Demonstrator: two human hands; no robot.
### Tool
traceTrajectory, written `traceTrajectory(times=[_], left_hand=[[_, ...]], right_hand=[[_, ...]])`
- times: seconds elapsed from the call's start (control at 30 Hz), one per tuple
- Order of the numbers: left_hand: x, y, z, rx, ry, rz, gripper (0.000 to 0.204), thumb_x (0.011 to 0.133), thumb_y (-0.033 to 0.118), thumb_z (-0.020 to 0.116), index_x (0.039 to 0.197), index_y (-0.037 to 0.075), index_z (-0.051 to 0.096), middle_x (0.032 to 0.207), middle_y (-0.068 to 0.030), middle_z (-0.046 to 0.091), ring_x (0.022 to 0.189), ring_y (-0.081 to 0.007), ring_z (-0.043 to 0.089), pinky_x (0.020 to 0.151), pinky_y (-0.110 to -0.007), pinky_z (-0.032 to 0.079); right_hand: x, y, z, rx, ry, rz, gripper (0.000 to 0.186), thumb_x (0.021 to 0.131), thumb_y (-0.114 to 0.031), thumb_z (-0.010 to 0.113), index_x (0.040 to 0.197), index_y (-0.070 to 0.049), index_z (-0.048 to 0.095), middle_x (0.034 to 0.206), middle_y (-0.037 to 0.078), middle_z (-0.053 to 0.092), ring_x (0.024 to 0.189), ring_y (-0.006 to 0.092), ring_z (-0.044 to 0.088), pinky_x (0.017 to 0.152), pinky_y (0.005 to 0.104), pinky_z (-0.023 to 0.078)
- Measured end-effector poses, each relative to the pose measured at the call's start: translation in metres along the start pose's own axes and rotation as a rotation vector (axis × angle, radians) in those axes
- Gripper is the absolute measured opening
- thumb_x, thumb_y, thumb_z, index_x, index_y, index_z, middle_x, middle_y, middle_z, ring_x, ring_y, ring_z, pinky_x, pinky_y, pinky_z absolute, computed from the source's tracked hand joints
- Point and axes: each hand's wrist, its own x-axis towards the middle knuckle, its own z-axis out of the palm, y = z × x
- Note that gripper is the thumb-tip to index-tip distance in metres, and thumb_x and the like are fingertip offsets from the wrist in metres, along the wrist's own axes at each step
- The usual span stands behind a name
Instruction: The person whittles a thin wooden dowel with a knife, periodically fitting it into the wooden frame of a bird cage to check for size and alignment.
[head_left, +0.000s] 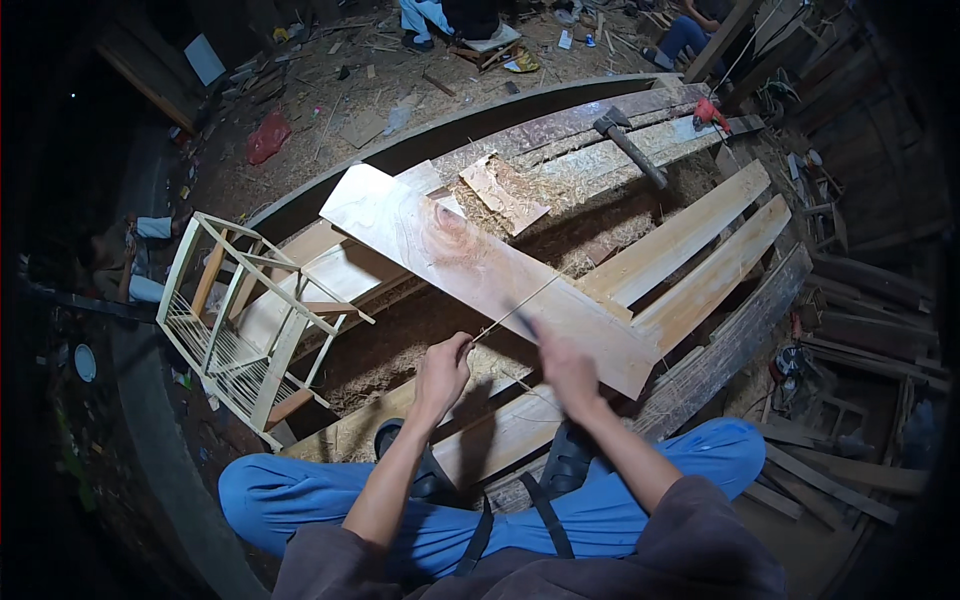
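Observation:
A wide pale board (400, 230) with a brown knot lies slantwise across the planks in front of me. My left hand (440, 378) is closed in a pinch on a thin stick (512, 308), which slopes up to the right over the board. Close by, my right hand (568, 378) is wrapped round a dark, narrow tool (522, 318), smeared by motion. The tool's tip reaches the stick above the board; its kind is unclear. To the left stands a cage-like frame of thin wooden strips (275, 335), with rows of fine sticks along its lower side.
Past the board lie a hammer (630, 148), a red tool (710, 115) and a torn wood piece (505, 193) among shavings. Long planks (690, 230) with gaps between them run right. Scrap timber (850, 480) lies at right. Other people sit at the far edge (425, 18) and far right (685, 38).

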Motion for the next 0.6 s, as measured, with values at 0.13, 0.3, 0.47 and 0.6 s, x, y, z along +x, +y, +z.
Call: traceTrajectory(times=[0.13, 0.3, 0.47, 0.6], left_hand=[[0.003, 0.002, -0.001, -0.033, -0.021, -0.023, 0.015, 0.096, 0.014, 0.061, 0.104, 0.005, 0.069, 0.087, -0.0229, 0.070, 0.084, -0.0433, 0.068, 0.073, -0.049, 0.053], [0.002, 0.004, -0.001, -0.027, -0.015, -0.053, 0.016, 0.096, 0.015, 0.061, 0.103, 0.004, 0.069, 0.086, -0.0238, 0.070, 0.083, -0.0436, 0.068, 0.072, -0.050, 0.053], [-0.001, 0.003, -0.002, -0.035, -0.023, -0.063, 0.016, 0.097, 0.015, 0.060, 0.103, 0.004, 0.069, 0.084, -0.0254, 0.068, 0.082, -0.0448, 0.067, 0.072, -0.050, 0.052], [0.002, 0.006, 0.003, -0.052, -0.037, -0.046, 0.017, 0.098, 0.015, 0.059, 0.103, 0.003, 0.069, 0.084, -0.0263, 0.068, 0.082, -0.0458, 0.067, 0.071, -0.051, 0.051]], right_hand=[[0.016, 0.015, -0.012, 0.051, 0.063, 0.083, 0.055, 0.101, -0.022, 0.051, 0.155, -0.029, 0.042, 0.080, 0.016, 0.065, 0.065, 0.0369, 0.066, 0.059, 0.0517, 0.054], [0.006, -0.001, -0.005, -0.064, -0.004, 0.143, 0.045, 0.104, -0.022, 0.050, 0.149, -0.025, 0.051, 0.077, 0.018, 0.064, 0.065, 0.0359, 0.066, 0.059, 0.0505, 0.052], [0.014, 0.005, -0.009, -0.099, -0.005, 0.024, 0.047, 0.104, -0.025, 0.048, 0.151, -0.030, 0.048, 0.082, 0.014, 0.067, 0.059, 0.0363, 0.065, 0.055, 0.0513, 0.054], [0.010, 0.026, 0.002, 0.001, 0.166, 0.096, 0.049, 0.104, -0.024, 0.048, 0.152, -0.029, 0.045, 0.079, 0.014, 0.066, 0.059, 0.0348, 0.066, 0.052, 0.0492, 0.052]])
